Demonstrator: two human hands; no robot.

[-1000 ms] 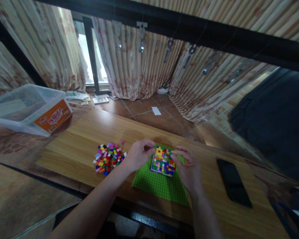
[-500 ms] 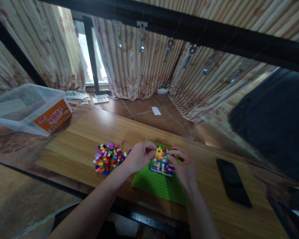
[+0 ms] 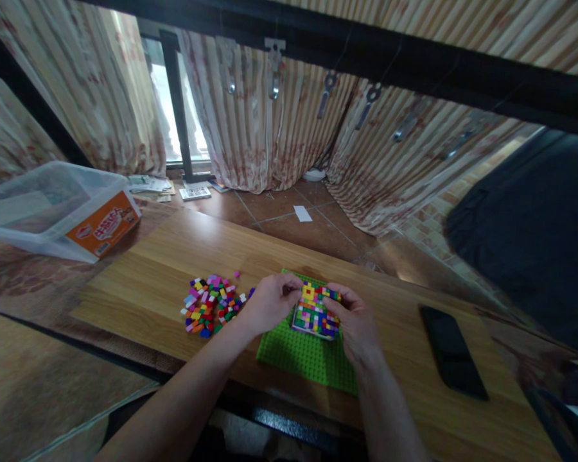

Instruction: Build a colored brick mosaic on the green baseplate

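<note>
A block of small multicoloured toy bricks [image 3: 313, 317] sits on a green studded baseplate [image 3: 303, 359], with a yellow patch around a red brick at its far left part. My left hand [image 3: 272, 301] is closed at the block's far left edge, thumb and fingertips together. Whatever is in that pinch is too small to make out. At the right side, my right hand [image 3: 361, 321] grips the block, its thumb over the top and index finger along the far right corner. The other right fingers are partly hidden.
Loose coloured bricks [image 3: 209, 305] lie piled left of the baseplate on the wooden table [image 3: 154, 269]. A black phone [image 3: 453, 353] rests at the right. Beyond the table's left end stands a clear plastic bin [image 3: 52, 224]. A dark bar [image 3: 318, 42] crosses overhead.
My right thumb and index finger have moved and spread around the block's far right corner, exposing more bricks there. My left hand stays almost still.
</note>
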